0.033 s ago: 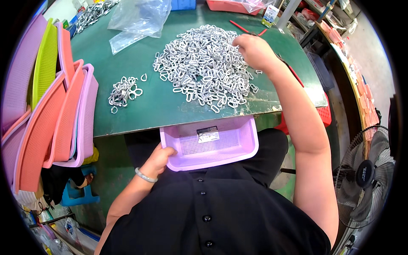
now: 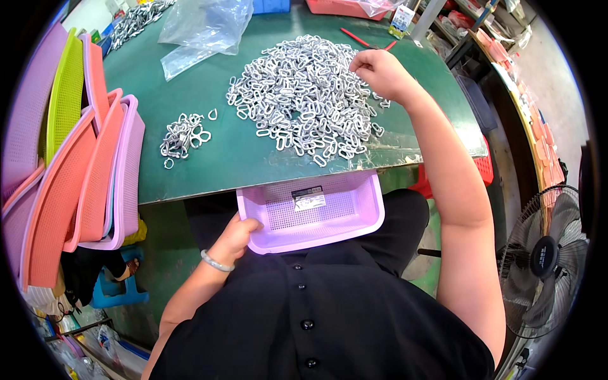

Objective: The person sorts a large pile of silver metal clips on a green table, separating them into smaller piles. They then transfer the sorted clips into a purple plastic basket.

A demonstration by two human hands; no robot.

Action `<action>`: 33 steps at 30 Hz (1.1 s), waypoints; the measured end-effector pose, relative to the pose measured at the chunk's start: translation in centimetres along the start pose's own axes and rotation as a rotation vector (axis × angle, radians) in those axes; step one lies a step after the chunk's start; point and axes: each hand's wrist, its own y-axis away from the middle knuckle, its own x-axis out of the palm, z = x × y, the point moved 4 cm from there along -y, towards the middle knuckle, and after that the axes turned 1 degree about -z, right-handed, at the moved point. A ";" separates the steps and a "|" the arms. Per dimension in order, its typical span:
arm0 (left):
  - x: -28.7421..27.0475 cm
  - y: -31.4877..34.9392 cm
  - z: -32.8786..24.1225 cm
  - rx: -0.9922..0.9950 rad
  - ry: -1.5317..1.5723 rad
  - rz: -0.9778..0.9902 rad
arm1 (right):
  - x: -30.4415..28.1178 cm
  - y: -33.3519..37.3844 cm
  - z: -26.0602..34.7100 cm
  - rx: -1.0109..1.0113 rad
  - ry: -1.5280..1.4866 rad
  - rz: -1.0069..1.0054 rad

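Note:
My left hand grips the left end of a purple plastic basket, thumb over its rim. The basket sits tilted on my lap against the table edge. It has perforated walls and a label inside, with no links in it. Across the table, my right hand is at the right side of a large heap of grey metal chain links. Its fingers are curled together, and whatever they may hold is hidden. A smaller cluster of links lies to the left on the green table.
Stacked purple, orange and green baskets crowd the left side. Red-handled pliers lie beyond the heap, near a small box. A clear plastic bag rests at the back. A fan stands at my right.
My right hand has shifted slightly to the right beside the heap. My left hand and the basket keep their places.

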 end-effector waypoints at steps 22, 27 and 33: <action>-0.1 -0.9 0.0 -0.052 0.004 0.030 | 5.3 2.6 2.6 -0.010 -0.042 0.305; 0.1 -0.8 -0.2 -0.039 0.027 0.036 | 5.0 2.2 2.0 0.011 -0.154 0.386; -0.1 -0.9 0.0 -0.046 0.028 0.040 | 3.1 1.6 0.9 0.084 -0.388 0.041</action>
